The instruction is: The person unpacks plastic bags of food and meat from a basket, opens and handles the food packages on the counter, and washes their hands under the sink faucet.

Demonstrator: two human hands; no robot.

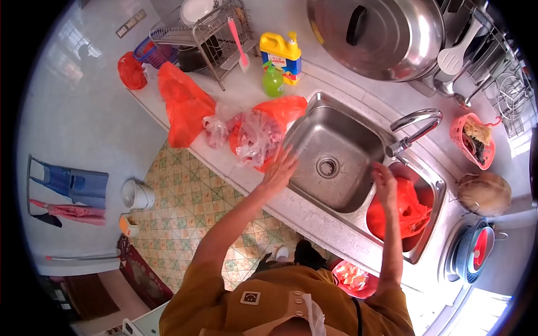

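My left hand [279, 169] is open, its fingers spread beside the front left rim of the left sink basin [350, 151]. Just beyond it, a clear plastic bag [255, 137] with something reddish inside lies on a red plastic bag [287, 107]. My right hand [385, 183] hangs over the divider between the two basins, below the tap [412, 137]. Its fingers are loosely bent and no object shows in them. Next to this hand, a red plastic bag [406, 210] sits in the right basin, its contents hidden.
A large steel lid [386, 42], yellow detergent jug [280, 56] and green pump bottle [273, 81] stand behind the sink. A dish rack [204, 42] and another red bag [182, 106] are at left. A pink basket [472, 140] hangs at right; a red tub [354, 278] sits below the counter.
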